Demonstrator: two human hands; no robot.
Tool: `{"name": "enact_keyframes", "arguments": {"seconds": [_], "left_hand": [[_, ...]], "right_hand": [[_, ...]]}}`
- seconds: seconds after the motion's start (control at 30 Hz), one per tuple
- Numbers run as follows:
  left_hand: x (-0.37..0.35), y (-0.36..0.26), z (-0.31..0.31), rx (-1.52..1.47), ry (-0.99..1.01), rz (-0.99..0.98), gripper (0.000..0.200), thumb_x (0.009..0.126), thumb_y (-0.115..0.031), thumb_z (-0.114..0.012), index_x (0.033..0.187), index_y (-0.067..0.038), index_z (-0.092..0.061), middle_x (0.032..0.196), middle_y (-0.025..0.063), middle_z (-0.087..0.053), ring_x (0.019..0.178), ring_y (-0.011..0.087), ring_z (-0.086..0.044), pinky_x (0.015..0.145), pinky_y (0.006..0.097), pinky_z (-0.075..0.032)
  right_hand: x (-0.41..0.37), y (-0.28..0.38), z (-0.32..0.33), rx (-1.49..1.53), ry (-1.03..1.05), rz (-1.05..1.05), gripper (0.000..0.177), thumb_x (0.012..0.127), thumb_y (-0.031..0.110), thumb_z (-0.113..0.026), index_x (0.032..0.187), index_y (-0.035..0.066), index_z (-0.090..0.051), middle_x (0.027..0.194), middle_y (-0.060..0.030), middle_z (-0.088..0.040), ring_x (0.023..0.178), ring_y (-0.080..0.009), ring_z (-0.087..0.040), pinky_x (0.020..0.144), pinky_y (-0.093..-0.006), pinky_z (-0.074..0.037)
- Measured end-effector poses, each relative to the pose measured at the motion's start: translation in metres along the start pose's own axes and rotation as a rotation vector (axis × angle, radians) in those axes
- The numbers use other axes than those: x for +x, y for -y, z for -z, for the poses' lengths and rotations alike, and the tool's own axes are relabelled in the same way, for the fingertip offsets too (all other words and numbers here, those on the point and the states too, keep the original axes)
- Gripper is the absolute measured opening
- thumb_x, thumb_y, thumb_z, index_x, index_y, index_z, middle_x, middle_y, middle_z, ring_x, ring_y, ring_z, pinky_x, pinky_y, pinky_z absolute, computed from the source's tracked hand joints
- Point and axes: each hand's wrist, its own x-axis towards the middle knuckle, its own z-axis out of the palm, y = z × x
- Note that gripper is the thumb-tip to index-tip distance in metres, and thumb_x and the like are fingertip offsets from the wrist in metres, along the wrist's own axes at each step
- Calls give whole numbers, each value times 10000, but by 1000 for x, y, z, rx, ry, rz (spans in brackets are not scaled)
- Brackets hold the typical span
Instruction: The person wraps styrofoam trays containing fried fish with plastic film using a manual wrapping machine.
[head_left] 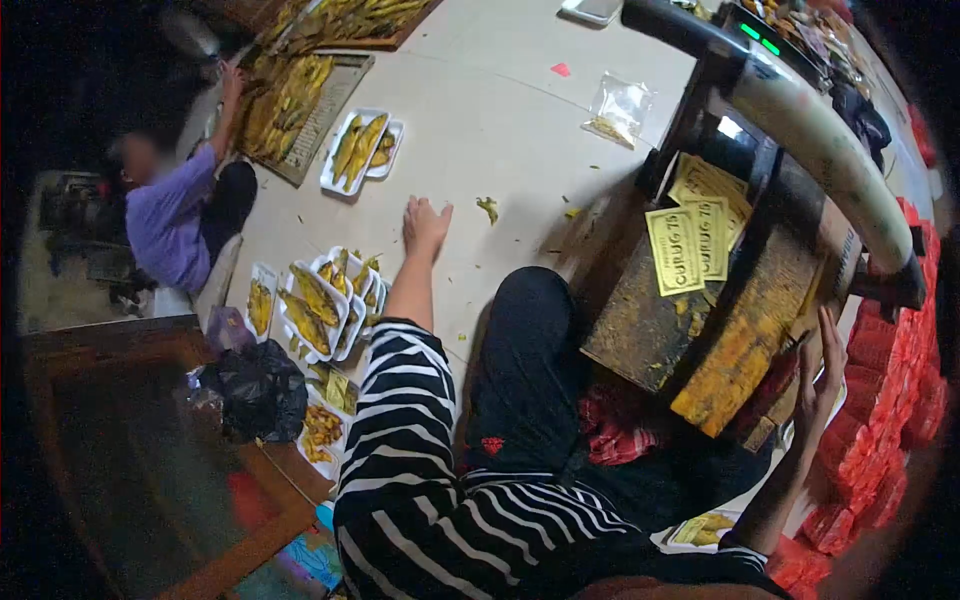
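My left hand (427,228) reaches out over the pale tiled floor, thumb apart from the fingers and nothing held. Just beyond its fingertips lie two white foam trays of yellow fish (357,152), one overlapping the other. More stacked trays of fish (318,308) sit to the left of my forearm. My right hand (824,362) has its fingers stretched out along the right side of a wrapping machine (640,335). Yellow printed labels (677,250) lie on top of that machine, and a thick roll of film (825,150) spans its far right side.
A person in a purple top (175,225) sits at the left beside a large rack of yellow fish (295,105). A clear plastic bag (617,108) lies on the floor ahead. Red packages (865,440) line the right; a black plastic bag (262,390) sits at left.
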Motion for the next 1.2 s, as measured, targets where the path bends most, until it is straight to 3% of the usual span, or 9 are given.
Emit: {"name": "enact_keyframes", "arguments": {"seconds": [0.1,0.23,0.47,0.63,0.97,1.07,1.1,1.17,1.2], "left_hand": [[56,25,-5,107,80,-94,543,765,-441,-559,1094,-9,-534,1329,191,-320,1206,332,-326,992,395,-302],[101,38,10,194,93,-11,571,782,-495,-502,1059,-2,-575,1348,174,-306,1227,320,-299,993,422,-294],[120,51,11,136,152,-12,642,792,-552,-446,1077,11,-567,1345,130,-326,1209,321,-330,960,466,-320],[62,31,13,150,-71,-133,660,747,-585,-499,952,31,-618,1302,163,-369,1083,331,-456,902,410,-383],[-145,34,10,-26,7,-427,438,752,-436,-576,751,0,-605,1273,170,-393,1100,306,-422,903,417,-349],[-185,49,8,-235,124,-343,359,788,-357,-566,694,-11,-541,1258,179,-407,1047,325,-477,846,411,-393],[-184,46,8,-383,86,-145,329,799,-340,-554,725,-19,-536,1216,168,-442,985,305,-504,813,393,-408],[-180,39,8,-672,19,252,272,823,-305,-529,787,-35,-528,1132,146,-514,861,264,-558,748,356,-437],[-152,72,-75,-1113,-298,323,239,829,-267,-558,922,-60,-483,793,63,-558,672,168,-563,599,291,-444]], "right_hand": [[9,3,-7,-93,53,-29,348,869,156,-483,1198,43,-499,1189,-118,-517,1104,-242,-474,935,-328,-339],[3,-24,-20,319,106,-314,313,910,133,-428,1194,18,-491,1139,-90,-532,1054,-159,-478,920,-284,-345],[-14,-18,-12,529,-233,-484,356,921,222,-414,1162,-25,-500,1097,-102,-553,1000,-181,-515,895,-286,-377],[-28,4,-21,642,-282,-454,359,923,247,-410,1151,-13,-506,1096,-83,-545,897,-148,-538,770,-264,-443],[-66,-10,-33,821,-418,-447,238,882,174,-499,1072,38,-542,971,-39,-548,855,-122,-528,706,-250,-454],[-84,-23,-42,891,-379,-436,222,846,114,-542,1059,51,-529,1032,-44,-535,911,-139,-522,744,-259,-458],[-91,-30,-51,755,-347,-414,230,841,102,-546,1064,56,-518,1054,-49,-525,922,-143,-520,754,-258,-459],[-92,-6,-54,1114,-302,-579,285,833,77,-540,1111,73,-474,1117,-70,-491,949,-159,-517,788,-249,-451],[-97,-16,-63,1249,-259,-568,303,845,94,-518,1142,76,-458,1099,-71,-495,945,-165,-518,793,-253,-436]]}}
